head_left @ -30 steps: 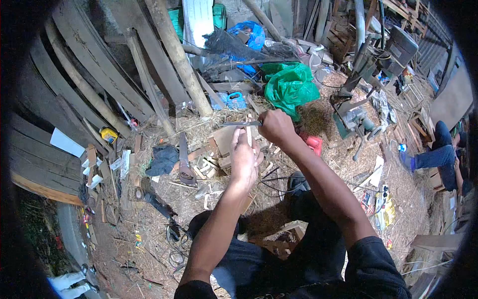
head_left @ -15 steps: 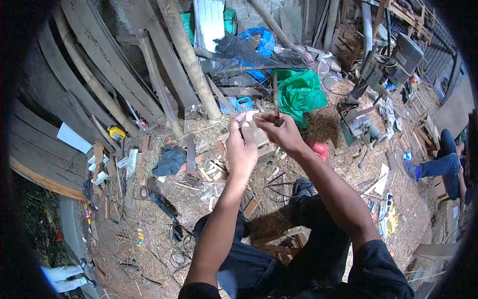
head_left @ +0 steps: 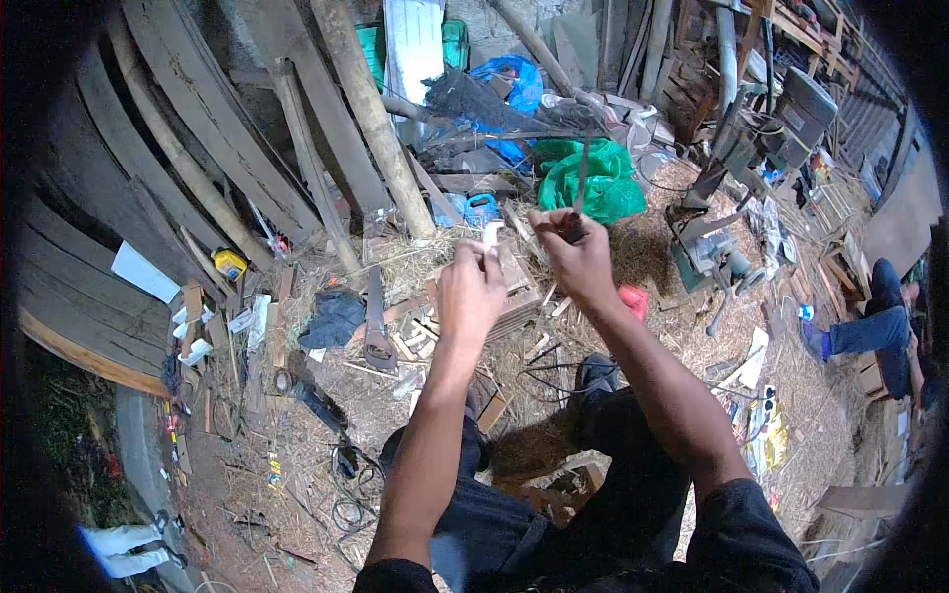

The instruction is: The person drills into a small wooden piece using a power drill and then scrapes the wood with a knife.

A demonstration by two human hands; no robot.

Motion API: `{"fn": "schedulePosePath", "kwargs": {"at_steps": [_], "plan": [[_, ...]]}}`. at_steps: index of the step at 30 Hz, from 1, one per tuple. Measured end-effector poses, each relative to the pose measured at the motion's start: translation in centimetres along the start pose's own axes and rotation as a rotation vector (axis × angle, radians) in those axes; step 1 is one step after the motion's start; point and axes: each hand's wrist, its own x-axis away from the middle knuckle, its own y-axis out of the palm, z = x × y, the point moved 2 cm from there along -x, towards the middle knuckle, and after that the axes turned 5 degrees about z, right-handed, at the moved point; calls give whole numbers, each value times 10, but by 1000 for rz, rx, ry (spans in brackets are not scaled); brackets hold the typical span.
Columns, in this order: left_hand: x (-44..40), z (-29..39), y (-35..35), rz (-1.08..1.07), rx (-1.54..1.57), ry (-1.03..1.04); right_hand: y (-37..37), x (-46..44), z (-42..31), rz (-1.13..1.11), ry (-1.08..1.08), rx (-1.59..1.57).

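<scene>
Between its fingertips my left hand (head_left: 471, 292) pinches a small pale wooden piece (head_left: 492, 233), which sticks up above the fingers. To its right, my right hand (head_left: 575, 252) is closed round the handle end of a long thin blade (head_left: 583, 176). The blade points upward in front of the green plastic bag (head_left: 593, 180). A gap separates the two hands, and the blade does not touch the wooden piece. Under and behind my left hand lies a wooden block (head_left: 514, 296).
A handsaw (head_left: 376, 326) and dark cloth (head_left: 332, 318) lie on the shavings-strewn floor. A machine (head_left: 712, 247) stands at the right, near a red object (head_left: 633, 300). Another person's legs (head_left: 860, 336) show at the far right. Boards (head_left: 198, 119) lean at the left.
The blade was across the wooden piece a second ago and now points up, clear of it. My hands have moved apart, and my right hand has shifted right.
</scene>
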Motion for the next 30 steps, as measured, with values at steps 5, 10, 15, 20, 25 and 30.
{"fn": "schedulePosePath", "kwargs": {"at_steps": [5,10,15,20,25,30], "plan": [[-14,-21,-8,-90,645,-262,-21,-10,2,-156,108,244],[-13,-16,-14,-76,886,-395,-11,-3,13,-246,216,269],[-13,-16,-10,-119,1007,-427,4,7,13,-260,160,134],[-11,-21,-5,-156,1153,-395,8,11,15,-262,27,64],[-10,-12,-20,-105,1401,-548,3,13,-12,-322,79,145],[-7,-20,-25,-195,1500,-662,-15,6,-5,-495,137,155]]}}
